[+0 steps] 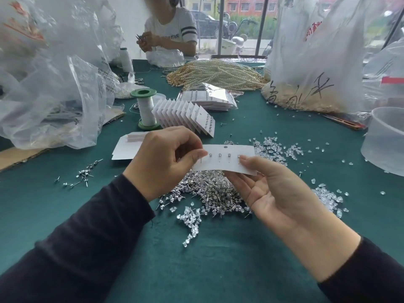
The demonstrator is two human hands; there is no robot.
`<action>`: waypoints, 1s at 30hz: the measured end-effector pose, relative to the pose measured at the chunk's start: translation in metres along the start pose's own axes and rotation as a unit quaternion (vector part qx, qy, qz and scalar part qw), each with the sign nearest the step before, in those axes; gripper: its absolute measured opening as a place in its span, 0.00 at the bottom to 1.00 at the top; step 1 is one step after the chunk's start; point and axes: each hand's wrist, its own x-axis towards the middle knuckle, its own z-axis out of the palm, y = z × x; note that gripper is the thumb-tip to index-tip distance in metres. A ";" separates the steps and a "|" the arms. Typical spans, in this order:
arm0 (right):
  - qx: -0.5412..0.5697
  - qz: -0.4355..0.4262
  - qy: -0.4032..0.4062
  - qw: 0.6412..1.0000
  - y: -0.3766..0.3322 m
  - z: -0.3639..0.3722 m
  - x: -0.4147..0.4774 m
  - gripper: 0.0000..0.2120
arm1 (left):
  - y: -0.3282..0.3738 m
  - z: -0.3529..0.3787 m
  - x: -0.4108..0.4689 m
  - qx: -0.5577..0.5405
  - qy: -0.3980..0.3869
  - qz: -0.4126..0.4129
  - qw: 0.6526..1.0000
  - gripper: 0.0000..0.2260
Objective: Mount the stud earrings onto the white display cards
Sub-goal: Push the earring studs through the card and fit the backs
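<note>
White display card [227,166] with four studs [220,155] in a row is held above the stud pile [207,193] on the green table [218,270]. The left hand [166,160] pinches its left end, the right hand [275,189] its right end

Dark green cloth-covered table [196,270].
Left edge: crumpled clear plastic bags [61,84] lying over a flat brown cardboard sheet [19,157].
Centre: green-flanged spool of white thread [146,110], upright.
Far edge: heap of white pearl strands with gold chain [218,75]; person in a white T-shirt [172,31].
Right edge: white plastic bag with black handwriting [317,62]; translucent round plastic tub [384,145].
</note>
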 end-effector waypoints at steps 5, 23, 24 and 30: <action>0.014 -0.002 0.006 1.000 -0.006 0.000 0.000 0.04 | 0.002 0.001 0.000 -0.013 -0.012 0.022 1.000 0.05; -0.045 -0.083 -0.105 0.990 -0.005 0.000 -0.001 0.19 | -0.003 0.012 -0.003 -0.244 -0.065 -0.177 0.951 0.03; -0.072 -0.110 -0.097 0.987 -0.004 0.000 0.000 0.20 | -0.002 0.012 -0.003 -0.282 -0.053 -0.207 0.935 0.02; -0.592 -0.533 -0.040 0.603 0.012 -0.008 0.006 0.07 | 0.009 0.013 -0.002 -0.461 -0.064 -0.335 0.819 0.09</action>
